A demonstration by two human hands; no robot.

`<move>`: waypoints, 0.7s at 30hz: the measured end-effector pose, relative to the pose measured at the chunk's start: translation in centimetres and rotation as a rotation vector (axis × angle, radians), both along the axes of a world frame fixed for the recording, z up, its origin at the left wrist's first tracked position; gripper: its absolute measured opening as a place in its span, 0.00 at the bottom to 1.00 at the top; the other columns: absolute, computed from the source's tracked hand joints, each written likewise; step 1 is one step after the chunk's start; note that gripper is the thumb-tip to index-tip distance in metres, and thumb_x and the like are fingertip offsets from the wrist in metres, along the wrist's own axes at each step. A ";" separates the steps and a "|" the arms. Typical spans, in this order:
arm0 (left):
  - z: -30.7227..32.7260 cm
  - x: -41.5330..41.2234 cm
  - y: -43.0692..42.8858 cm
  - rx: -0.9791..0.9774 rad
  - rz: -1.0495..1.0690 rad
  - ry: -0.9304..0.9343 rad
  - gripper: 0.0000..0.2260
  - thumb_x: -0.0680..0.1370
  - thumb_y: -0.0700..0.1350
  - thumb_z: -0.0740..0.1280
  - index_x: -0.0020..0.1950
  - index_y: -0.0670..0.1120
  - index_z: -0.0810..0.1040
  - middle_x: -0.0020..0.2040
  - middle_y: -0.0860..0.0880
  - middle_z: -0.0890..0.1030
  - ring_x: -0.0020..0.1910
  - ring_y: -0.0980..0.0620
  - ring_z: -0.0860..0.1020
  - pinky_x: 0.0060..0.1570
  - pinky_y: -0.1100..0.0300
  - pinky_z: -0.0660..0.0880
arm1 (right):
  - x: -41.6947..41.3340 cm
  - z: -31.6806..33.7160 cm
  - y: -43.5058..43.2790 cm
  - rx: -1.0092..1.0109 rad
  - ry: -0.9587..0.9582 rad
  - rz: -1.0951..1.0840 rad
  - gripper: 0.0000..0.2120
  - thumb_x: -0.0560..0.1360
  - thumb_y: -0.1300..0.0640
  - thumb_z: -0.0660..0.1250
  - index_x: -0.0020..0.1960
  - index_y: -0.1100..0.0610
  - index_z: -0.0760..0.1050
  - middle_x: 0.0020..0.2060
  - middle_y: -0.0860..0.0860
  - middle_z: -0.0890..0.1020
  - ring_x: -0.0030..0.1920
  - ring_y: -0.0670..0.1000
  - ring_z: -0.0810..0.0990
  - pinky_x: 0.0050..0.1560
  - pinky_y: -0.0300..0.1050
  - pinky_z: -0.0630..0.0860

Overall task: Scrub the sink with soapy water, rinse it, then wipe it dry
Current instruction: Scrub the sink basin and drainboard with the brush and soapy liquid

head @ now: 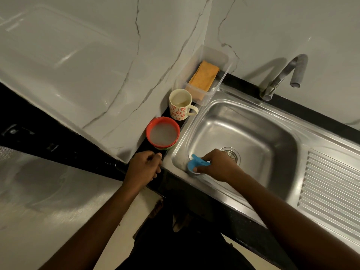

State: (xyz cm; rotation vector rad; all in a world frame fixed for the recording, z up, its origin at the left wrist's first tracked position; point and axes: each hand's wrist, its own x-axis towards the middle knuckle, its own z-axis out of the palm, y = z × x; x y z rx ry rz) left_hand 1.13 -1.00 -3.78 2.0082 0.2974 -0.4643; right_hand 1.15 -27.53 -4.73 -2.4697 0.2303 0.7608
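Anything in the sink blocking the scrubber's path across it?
Nothing visible. The right hand holds the scrubber at the near-left corner of the sink, which otherwise shows only its drain. Cup, bowl and tray sit outside the rim.
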 end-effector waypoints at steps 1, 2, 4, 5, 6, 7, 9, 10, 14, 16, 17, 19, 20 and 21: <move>0.0 0.2 -0.2 0.002 0.003 -0.001 0.16 0.84 0.49 0.67 0.41 0.41 0.81 0.33 0.44 0.84 0.29 0.49 0.79 0.32 0.55 0.77 | 0.1 0.1 1.0 0.032 -0.021 -0.007 0.23 0.70 0.37 0.77 0.59 0.49 0.86 0.43 0.46 0.83 0.40 0.43 0.79 0.36 0.42 0.72; -0.1 0.3 -0.4 0.007 0.003 0.000 0.16 0.84 0.49 0.67 0.41 0.41 0.81 0.33 0.43 0.84 0.29 0.48 0.79 0.32 0.55 0.76 | 0.2 0.1 2.3 0.071 -0.041 -0.024 0.21 0.71 0.38 0.78 0.58 0.49 0.86 0.41 0.45 0.83 0.39 0.43 0.79 0.35 0.42 0.71; -0.2 0.4 -0.9 0.013 -0.016 -0.002 0.15 0.84 0.49 0.67 0.41 0.42 0.81 0.33 0.44 0.84 0.28 0.49 0.79 0.31 0.55 0.76 | 0.1 0.0 4.5 0.143 -0.062 -0.051 0.20 0.71 0.39 0.77 0.59 0.48 0.86 0.41 0.45 0.83 0.39 0.44 0.79 0.37 0.43 0.72; -0.2 0.5 -1.0 0.013 -0.027 -0.003 0.15 0.84 0.49 0.67 0.40 0.43 0.81 0.33 0.44 0.83 0.28 0.49 0.79 0.31 0.56 0.76 | -0.1 -0.1 4.8 0.159 -0.061 -0.054 0.21 0.71 0.38 0.76 0.60 0.47 0.85 0.43 0.45 0.84 0.40 0.44 0.80 0.38 0.44 0.74; -0.2 0.5 -1.2 0.011 -0.041 -0.001 0.15 0.84 0.49 0.67 0.40 0.44 0.81 0.33 0.44 0.83 0.28 0.50 0.79 0.30 0.56 0.76 | -0.6 -0.3 4.3 0.158 -0.054 -0.051 0.23 0.70 0.36 0.75 0.61 0.45 0.85 0.44 0.45 0.85 0.41 0.44 0.81 0.40 0.46 0.76; -0.2 0.5 -1.3 0.007 -0.055 0.004 0.15 0.84 0.49 0.67 0.40 0.44 0.81 0.33 0.44 0.83 0.28 0.50 0.78 0.30 0.56 0.76 | -1.4 -0.3 3.1 0.146 -0.047 -0.041 0.24 0.69 0.33 0.74 0.61 0.43 0.84 0.44 0.44 0.86 0.41 0.44 0.82 0.42 0.48 0.80; -0.1 0.5 -1.6 -0.004 -0.081 0.015 0.14 0.83 0.48 0.67 0.40 0.44 0.81 0.33 0.44 0.83 0.28 0.50 0.78 0.32 0.56 0.76 | -3.4 -0.4 -0.7 0.091 -0.014 -0.020 0.27 0.66 0.28 0.72 0.60 0.39 0.84 0.43 0.43 0.87 0.40 0.43 0.83 0.47 0.53 0.83; -0.1 0.5 -1.7 -0.010 -0.091 0.019 0.14 0.83 0.48 0.67 0.40 0.43 0.81 0.33 0.44 0.83 0.28 0.50 0.78 0.32 0.56 0.76 | -4.5 -0.5 -2.7 0.065 0.007 -0.016 0.26 0.65 0.28 0.73 0.58 0.39 0.85 0.42 0.43 0.87 0.40 0.44 0.83 0.47 0.54 0.83; -0.1 0.4 -2.5 -0.026 -0.114 0.017 0.13 0.83 0.48 0.67 0.41 0.43 0.81 0.33 0.45 0.84 0.28 0.51 0.78 0.33 0.56 0.76 | -5.9 0.2 -5.6 0.033 0.053 -0.053 0.24 0.66 0.30 0.75 0.55 0.43 0.87 0.40 0.45 0.87 0.41 0.46 0.83 0.45 0.51 0.80; -0.1 0.4 -3.1 -0.027 -0.131 0.015 0.13 0.83 0.48 0.67 0.42 0.44 0.82 0.33 0.47 0.84 0.28 0.52 0.79 0.33 0.57 0.77 | -4.5 -0.2 -3.1 0.058 0.009 -0.044 0.29 0.63 0.26 0.72 0.56 0.42 0.86 0.40 0.44 0.86 0.40 0.45 0.83 0.41 0.47 0.78; -0.2 0.5 -3.4 -0.020 -0.144 0.013 0.13 0.83 0.48 0.67 0.43 0.44 0.82 0.33 0.47 0.84 0.28 0.52 0.79 0.33 0.57 0.77 | -3.7 -0.7 -1.5 0.082 -0.019 -0.044 0.32 0.61 0.25 0.70 0.58 0.41 0.85 0.41 0.44 0.86 0.40 0.45 0.83 0.41 0.45 0.76; -0.2 0.5 -4.0 0.005 -0.169 -0.002 0.12 0.83 0.49 0.67 0.44 0.45 0.83 0.33 0.48 0.84 0.27 0.53 0.80 0.32 0.57 0.78 | -2.5 -1.1 1.3 0.101 -0.050 -0.044 0.32 0.63 0.26 0.69 0.62 0.38 0.82 0.45 0.45 0.85 0.43 0.46 0.83 0.41 0.45 0.77; -0.1 0.5 -4.1 0.014 -0.177 -0.011 0.12 0.83 0.49 0.67 0.44 0.45 0.83 0.34 0.47 0.84 0.28 0.53 0.81 0.33 0.57 0.79 | -2.3 -1.1 2.0 0.097 -0.055 -0.041 0.29 0.66 0.28 0.70 0.64 0.37 0.81 0.47 0.45 0.85 0.44 0.47 0.83 0.42 0.46 0.78; 0.0 0.6 -4.3 0.014 -0.181 -0.017 0.12 0.83 0.49 0.67 0.44 0.45 0.83 0.34 0.47 0.84 0.28 0.53 0.81 0.33 0.57 0.79 | -2.5 -1.0 2.0 0.104 -0.057 -0.038 0.26 0.68 0.30 0.71 0.64 0.37 0.81 0.48 0.45 0.86 0.45 0.47 0.83 0.44 0.47 0.80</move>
